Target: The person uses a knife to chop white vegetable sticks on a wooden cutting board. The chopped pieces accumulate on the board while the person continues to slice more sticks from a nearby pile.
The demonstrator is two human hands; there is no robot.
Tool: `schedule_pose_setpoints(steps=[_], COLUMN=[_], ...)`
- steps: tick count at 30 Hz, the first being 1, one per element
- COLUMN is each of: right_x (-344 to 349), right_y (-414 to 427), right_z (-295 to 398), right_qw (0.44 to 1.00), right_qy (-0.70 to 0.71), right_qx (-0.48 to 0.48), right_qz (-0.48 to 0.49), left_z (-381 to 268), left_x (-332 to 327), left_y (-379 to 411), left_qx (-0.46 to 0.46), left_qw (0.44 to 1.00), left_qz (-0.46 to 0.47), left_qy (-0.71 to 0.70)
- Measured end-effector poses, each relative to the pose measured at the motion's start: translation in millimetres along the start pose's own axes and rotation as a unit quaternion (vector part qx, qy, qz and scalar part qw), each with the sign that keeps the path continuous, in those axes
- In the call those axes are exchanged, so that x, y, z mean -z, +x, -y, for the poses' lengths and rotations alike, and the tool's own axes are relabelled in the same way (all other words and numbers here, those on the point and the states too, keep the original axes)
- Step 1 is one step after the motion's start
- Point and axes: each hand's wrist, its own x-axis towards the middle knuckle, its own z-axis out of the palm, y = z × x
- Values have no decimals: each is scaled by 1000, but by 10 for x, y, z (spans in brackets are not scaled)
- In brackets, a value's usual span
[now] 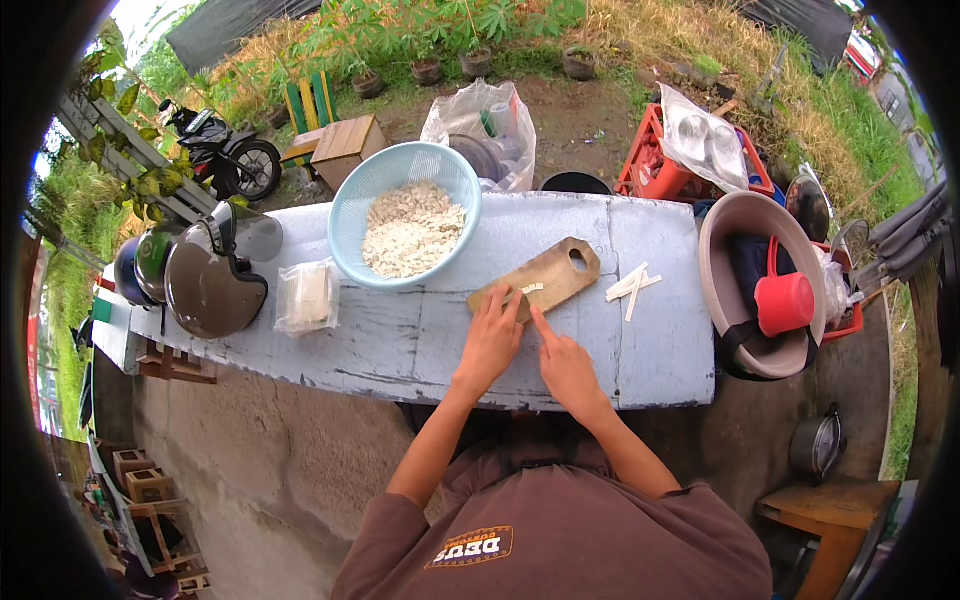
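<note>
My left hand (489,337) rests with its fingertips on the lower part of a wooden cutting board (562,274), over what seems to be the end of a pale strip. Just beyond those fingertips lie several small white cut pieces (533,288). My right hand (568,369) is curled beside it, index finger stretched to the board's near edge; whatever it may hold is hidden. Several white strips (634,287) lie loosely crossed on the table to the right. A light blue plastic colander (341,225) holds a heap of pale flat pieces (415,229) at the back left.
On the painted table (450,345) stand a clear plastic bag with pale blocks (307,298) and several helmets (206,277). A large tub (712,255) with a red dipper (784,304) is at the right end. Behind are a red crate (641,154) and a filled plastic bag (517,135).
</note>
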Motion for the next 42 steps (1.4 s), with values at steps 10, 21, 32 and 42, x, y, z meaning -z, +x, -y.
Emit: schedule_pose_setpoints(steps=[10,21,32,42], right_x=[92,-44,-44,31], right_y=[-3,237,52,24], right_z=[27,81,-26,42], right_qw=[1000,1000,999,1000], right_qy=[13,1,23,-5], right_qx=[13,17,33,16], right_qz=[0,6,-1,7], left_z=[15,58,-12,10], left_x=[200,258,157,240], left_y=[-144,-119,-151,-186], left_qx=[-67,-47,-45,-60], left_qw=[996,994,995,994], left_qz=[55,93,84,81], left_qy=[7,-32,24,30])
